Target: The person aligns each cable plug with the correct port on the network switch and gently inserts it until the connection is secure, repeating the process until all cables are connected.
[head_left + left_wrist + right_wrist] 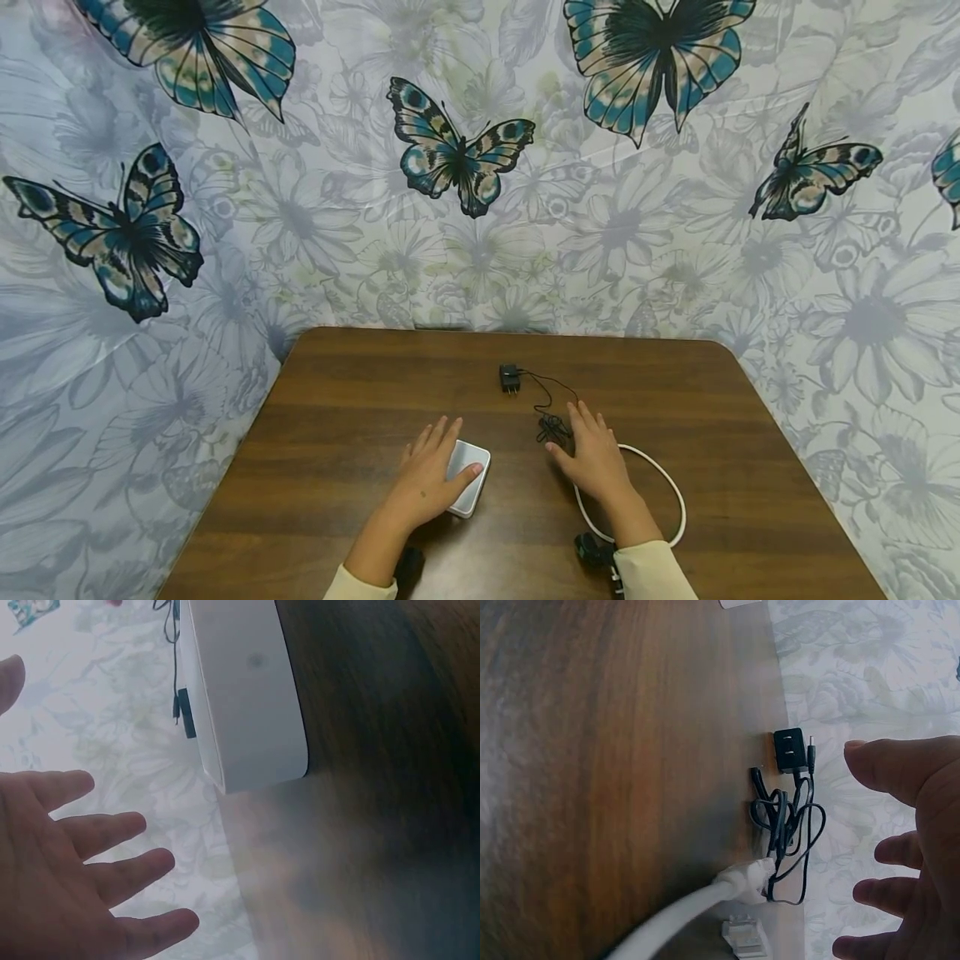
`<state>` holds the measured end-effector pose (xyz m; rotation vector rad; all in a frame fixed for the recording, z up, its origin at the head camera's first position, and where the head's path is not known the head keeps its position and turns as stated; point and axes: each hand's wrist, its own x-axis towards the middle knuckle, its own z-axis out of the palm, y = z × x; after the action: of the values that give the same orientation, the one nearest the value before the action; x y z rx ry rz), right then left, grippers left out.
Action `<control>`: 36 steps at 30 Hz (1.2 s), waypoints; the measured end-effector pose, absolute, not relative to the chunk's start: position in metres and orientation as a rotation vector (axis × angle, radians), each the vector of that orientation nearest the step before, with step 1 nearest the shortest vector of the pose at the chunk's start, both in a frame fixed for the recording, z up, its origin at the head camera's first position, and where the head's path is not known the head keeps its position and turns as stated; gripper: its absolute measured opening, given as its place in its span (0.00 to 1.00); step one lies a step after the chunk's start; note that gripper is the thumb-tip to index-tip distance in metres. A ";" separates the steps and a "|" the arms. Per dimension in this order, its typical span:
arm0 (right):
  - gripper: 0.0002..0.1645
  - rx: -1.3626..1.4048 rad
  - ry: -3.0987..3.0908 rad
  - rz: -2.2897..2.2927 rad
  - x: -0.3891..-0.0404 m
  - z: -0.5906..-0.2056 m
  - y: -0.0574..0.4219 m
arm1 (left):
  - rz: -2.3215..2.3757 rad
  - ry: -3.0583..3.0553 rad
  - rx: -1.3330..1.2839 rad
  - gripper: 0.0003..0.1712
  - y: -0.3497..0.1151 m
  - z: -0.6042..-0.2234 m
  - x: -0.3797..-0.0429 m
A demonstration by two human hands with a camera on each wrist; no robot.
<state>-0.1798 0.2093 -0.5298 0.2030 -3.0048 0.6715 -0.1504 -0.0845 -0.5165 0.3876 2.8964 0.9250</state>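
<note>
My left hand (427,475), fingers straight and thumb spread, hovers over the left part of a white flat box-shaped device (474,453) with rounded corners. In the left wrist view the device (247,690) stands apart from the spread fingers. My right hand (597,458) is held with fingers extended above a white network cable (670,483) that curves in a loop. Its clear plug (746,936) shows in the right wrist view. Just beyond that hand lies a black power adapter (510,378) with a bundled thin cord (552,427). Both hands hold nothing.
Everything lies on a brown wooden table (337,392) with rounded far corners. Behind it hangs a pale floral cloth (300,217) printed with several teal butterflies. The adapter sits near the table's far edge.
</note>
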 end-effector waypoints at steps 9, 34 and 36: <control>0.51 0.205 -3.010 0.686 -0.183 -0.538 0.205 | 0.982 2.897 0.424 0.44 -0.082 -0.515 -0.151; 0.47 0.177 -3.070 0.640 -0.185 -0.549 0.202 | 1.002 2.873 0.424 0.45 -0.084 -0.518 -0.149; 0.46 0.185 -3.071 0.625 -0.186 -0.551 0.202 | 0.994 2.875 0.426 0.46 -0.084 -0.518 -0.149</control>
<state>-0.1863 0.2018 -0.5508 0.1849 -3.0708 0.6251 -0.1494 -0.0840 -0.5178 0.4263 2.8746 0.9937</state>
